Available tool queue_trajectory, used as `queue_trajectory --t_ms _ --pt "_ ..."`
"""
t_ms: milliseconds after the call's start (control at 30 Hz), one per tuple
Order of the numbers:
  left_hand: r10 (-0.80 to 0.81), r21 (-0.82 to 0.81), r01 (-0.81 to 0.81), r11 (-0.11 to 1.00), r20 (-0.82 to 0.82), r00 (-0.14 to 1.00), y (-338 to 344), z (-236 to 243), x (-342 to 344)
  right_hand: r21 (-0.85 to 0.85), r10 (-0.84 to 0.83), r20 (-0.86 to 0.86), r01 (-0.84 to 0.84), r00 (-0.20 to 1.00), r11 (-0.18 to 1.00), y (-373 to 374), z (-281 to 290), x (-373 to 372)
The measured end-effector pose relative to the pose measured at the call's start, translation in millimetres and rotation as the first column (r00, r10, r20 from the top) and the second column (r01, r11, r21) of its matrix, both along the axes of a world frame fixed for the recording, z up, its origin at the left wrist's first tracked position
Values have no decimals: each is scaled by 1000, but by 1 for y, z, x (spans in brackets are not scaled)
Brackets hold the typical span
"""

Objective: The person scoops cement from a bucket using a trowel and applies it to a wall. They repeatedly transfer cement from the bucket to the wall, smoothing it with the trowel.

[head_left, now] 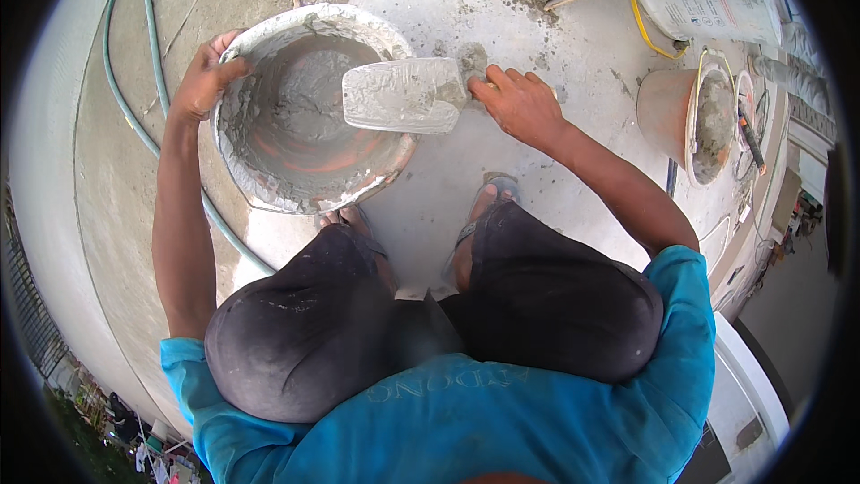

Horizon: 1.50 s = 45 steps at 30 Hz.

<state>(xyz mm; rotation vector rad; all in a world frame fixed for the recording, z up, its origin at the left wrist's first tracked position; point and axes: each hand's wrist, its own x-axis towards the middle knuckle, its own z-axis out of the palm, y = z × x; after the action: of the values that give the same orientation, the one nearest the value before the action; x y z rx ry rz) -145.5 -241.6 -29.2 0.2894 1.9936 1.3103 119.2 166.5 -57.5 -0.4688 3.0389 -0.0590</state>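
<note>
A round basin (309, 175) caked with grey mortar stands on the floor by my feet, tilted a little. Inside, wet mortar (313, 94) coats the bottom and walls, with orange showing through in streaks. My left hand (208, 76) is closed on the basin's left rim, thumb over the edge. In my right hand (521, 106) is a trowel (403, 94), gripped by its handle. Its wide, mortar-smeared blade reaches left over the basin's right rim. The fingers hide most of the handle.
A mortar-crusted bucket (663, 121) is on the right, with a dark-handled tool (751, 139) beside its mouth. Farther back lies a white container (712, 9) next to a yellow strap (647, 31). A green hose (150, 81) runs along the left floor.
</note>
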Motion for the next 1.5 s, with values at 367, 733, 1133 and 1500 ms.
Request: queue_trajectory --t_ms 367,733,1133,1500 --pt "504 335 -571 750 270 820 -50 -23 42 -494 -570 449 723 688 483 59 -11 85" --pt "864 438 -872 218 329 381 -54 -56 30 -511 -498 488 698 716 502 -21 -45 -21" --pt "846 364 -899 244 374 381 -55 -54 53 -456 -395 547 658 738 600 -12 -39 -97" --pt "834 314 -946 82 498 237 -91 -57 55 -581 -507 442 667 740 466 5 -69 -99"
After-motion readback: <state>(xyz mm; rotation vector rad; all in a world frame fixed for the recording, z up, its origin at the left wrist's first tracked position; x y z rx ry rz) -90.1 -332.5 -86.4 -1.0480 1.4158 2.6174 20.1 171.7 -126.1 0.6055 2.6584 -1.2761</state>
